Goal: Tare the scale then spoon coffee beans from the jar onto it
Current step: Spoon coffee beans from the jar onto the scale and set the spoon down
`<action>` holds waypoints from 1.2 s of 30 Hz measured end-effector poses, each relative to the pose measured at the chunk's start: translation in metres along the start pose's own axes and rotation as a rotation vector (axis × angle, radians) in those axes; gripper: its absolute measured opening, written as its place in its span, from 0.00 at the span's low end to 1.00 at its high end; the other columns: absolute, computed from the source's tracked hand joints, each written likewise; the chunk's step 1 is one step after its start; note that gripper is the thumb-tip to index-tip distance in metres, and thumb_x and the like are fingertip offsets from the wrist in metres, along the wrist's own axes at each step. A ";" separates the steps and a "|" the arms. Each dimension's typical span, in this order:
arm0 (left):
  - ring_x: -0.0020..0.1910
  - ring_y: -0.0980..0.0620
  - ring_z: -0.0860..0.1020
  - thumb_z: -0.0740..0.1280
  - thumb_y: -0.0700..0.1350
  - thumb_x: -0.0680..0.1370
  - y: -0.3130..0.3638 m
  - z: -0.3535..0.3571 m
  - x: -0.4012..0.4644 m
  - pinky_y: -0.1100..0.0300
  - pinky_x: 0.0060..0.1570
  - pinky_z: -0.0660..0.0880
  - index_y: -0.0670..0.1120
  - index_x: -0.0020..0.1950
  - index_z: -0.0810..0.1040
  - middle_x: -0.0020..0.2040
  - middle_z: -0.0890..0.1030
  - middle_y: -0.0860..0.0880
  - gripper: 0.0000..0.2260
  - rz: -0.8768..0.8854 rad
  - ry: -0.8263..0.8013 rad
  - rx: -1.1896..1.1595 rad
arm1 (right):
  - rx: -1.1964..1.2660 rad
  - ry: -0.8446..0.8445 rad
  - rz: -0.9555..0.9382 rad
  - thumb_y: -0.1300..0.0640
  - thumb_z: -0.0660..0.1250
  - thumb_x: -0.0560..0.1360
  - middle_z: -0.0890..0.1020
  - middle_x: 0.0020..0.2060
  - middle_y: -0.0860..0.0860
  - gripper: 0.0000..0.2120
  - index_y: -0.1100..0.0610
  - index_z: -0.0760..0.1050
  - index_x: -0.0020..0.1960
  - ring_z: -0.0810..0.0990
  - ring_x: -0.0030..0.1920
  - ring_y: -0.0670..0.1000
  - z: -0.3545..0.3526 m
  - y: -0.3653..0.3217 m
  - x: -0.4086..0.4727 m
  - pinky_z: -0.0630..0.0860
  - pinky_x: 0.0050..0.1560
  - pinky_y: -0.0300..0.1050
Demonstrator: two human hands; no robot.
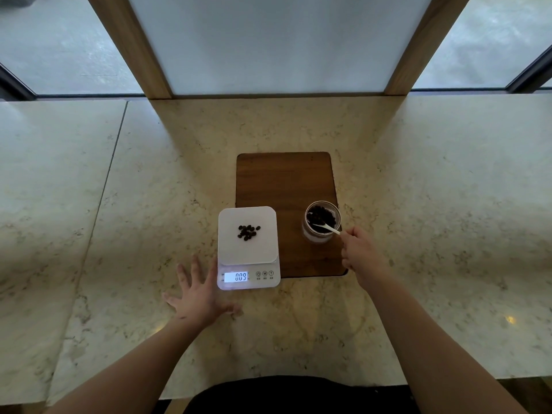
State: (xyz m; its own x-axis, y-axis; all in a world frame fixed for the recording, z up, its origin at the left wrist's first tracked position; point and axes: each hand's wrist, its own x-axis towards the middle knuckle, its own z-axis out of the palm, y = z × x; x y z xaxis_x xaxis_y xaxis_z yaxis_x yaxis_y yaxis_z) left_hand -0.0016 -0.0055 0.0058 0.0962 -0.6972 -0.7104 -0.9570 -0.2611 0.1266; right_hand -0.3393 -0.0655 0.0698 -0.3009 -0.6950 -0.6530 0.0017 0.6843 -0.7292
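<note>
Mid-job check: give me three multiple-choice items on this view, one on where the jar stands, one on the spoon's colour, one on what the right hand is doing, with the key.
1. Where does the clear glass jar of coffee beans stand?
A. On the white scale's platform
B. On the dark wooden board, near its right edge
C. On the bare marble counter

2. What colour is the small plastic spoon?
A. White
B. Black
C. Red

3. What is the right hand doing?
A. Pressing a scale button
B. Lying flat on the counter
C. Holding the spoon's handle, bowl in the jar

Key:
1 B: the jar sits on the dark wooden board, to the right of the white digital scale.
2 A: the spoon shows white against the dark beans.
3 C: the right hand's fingers close on the handle while the spoon's tip sits among the jar's beans; the left hand rests spread on the marble counter.
</note>
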 end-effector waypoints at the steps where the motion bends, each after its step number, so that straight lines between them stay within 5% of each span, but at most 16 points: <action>1: 0.75 0.37 0.24 0.67 0.81 0.58 0.000 0.000 0.000 0.18 0.65 0.44 0.68 0.71 0.22 0.76 0.22 0.49 0.62 0.000 0.001 0.002 | -0.001 0.004 -0.002 0.59 0.56 0.83 0.62 0.28 0.50 0.09 0.56 0.65 0.44 0.58 0.25 0.47 0.000 0.000 -0.001 0.55 0.23 0.43; 21: 0.74 0.37 0.23 0.67 0.80 0.59 0.000 0.000 -0.001 0.18 0.65 0.44 0.67 0.75 0.25 0.77 0.22 0.48 0.62 0.012 -0.011 -0.002 | 0.009 0.045 -0.030 0.59 0.57 0.83 0.63 0.26 0.49 0.12 0.56 0.66 0.40 0.59 0.24 0.47 -0.007 -0.005 -0.007 0.56 0.20 0.40; 36: 0.73 0.38 0.21 0.66 0.82 0.56 -0.004 0.003 0.003 0.17 0.64 0.42 0.69 0.70 0.22 0.78 0.24 0.48 0.62 0.013 0.008 -0.005 | 0.021 0.039 -0.022 0.60 0.57 0.83 0.63 0.27 0.50 0.05 0.58 0.69 0.49 0.59 0.24 0.47 -0.007 -0.014 -0.011 0.56 0.21 0.40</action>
State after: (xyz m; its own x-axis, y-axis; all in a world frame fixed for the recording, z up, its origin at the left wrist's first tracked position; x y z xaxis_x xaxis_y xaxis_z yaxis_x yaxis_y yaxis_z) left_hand 0.0020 -0.0046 0.0011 0.0862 -0.7060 -0.7030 -0.9568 -0.2553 0.1390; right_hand -0.3424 -0.0659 0.0891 -0.3382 -0.7002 -0.6288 0.0147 0.6641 -0.7475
